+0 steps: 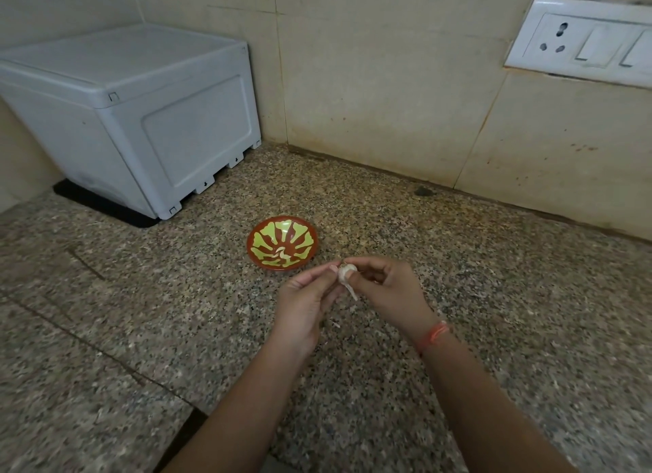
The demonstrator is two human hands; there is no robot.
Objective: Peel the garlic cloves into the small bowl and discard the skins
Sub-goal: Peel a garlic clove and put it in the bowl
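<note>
Running wide to the left and right of the hands, the speckled granite counter [106, 331] is polished and flat; its far edge meets a wall of large beige tiles [388, 84], stained along the foot. A white plastic box [130, 112], square-shouldered with moulded panels, stands at the far left on a black mat [102, 204], apart from the small bowl [282, 243]; a white socket-and-switch plate [582, 41] sits on the wall at the far right. The bowl is round, shallow and glossy, red-brown with a yellow-green rayed pattern; it rests on the counter just beyond the fingertips, with a few pale curved pieces [282, 258] at its bottom. Both forearms reach in from the near edge and converge; the left hand [303, 306] pinches the garlic clove [345, 272] between thumb and forefinger from the left; the right hand [384, 292] grips it from the right, fingers curled. A papery strip of skin [352, 292] hangs from the clove between the hands; an orange thread band [437, 333] circles the right wrist.
</note>
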